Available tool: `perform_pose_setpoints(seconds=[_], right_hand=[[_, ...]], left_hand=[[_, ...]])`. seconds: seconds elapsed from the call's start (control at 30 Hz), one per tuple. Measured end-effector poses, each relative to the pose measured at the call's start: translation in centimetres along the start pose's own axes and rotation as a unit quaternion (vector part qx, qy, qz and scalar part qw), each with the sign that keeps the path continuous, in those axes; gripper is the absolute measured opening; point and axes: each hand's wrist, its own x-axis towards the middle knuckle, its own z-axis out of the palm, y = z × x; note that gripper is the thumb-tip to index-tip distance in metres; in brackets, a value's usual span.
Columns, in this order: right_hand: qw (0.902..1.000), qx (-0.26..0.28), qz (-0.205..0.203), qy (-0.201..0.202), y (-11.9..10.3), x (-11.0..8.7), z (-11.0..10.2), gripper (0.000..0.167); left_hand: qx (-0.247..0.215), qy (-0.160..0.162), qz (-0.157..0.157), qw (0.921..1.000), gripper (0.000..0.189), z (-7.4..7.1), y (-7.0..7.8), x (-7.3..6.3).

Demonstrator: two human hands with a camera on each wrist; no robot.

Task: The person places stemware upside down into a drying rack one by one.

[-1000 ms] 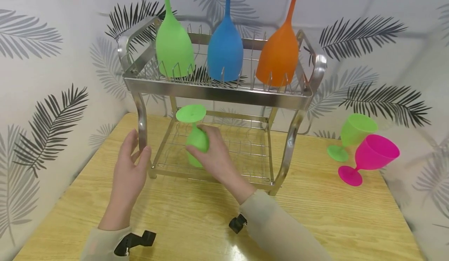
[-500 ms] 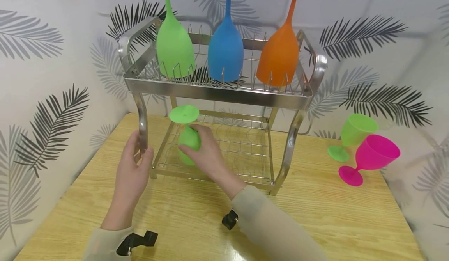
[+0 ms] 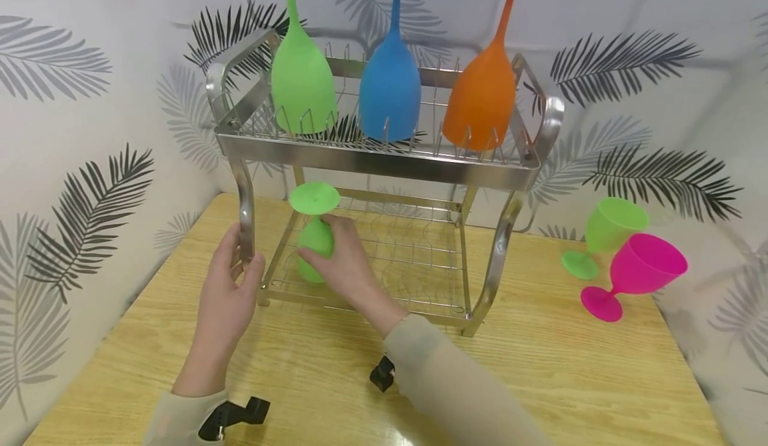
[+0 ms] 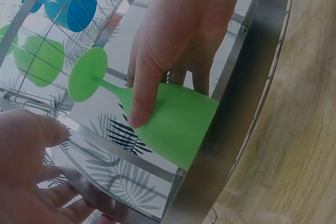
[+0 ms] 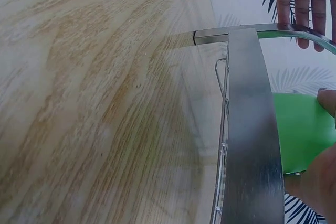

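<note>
Matte green stemmed goblet (image 3: 313,234): upside down, lower-left inside the two-tier silver metal rack (image 3: 378,161)
Right hand (image 3: 345,257): grasping its bowl
Left hand (image 3: 228,293): loose, fingers extended (contact with the curved leg (image 3: 245,199) unclear)
Above: inverted matte blue stemmed goblet (image 3: 390,93)

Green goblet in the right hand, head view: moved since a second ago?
Yes, left: the green goblet, gripped by the right hand, is now nearer the rack's left front leg.
</note>
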Motion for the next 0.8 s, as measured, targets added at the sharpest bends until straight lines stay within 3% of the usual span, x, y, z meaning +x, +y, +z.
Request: perform_pose_setpoints(seconds=[0.8], right_hand=[[0.9999,-0.006,0.007,-0.014,0.0,0.8,1.6,0.073]], left_hand=[[0.005,-0.002,-0.010,0.9999,0.070,0.0,0.2,-0.3]])
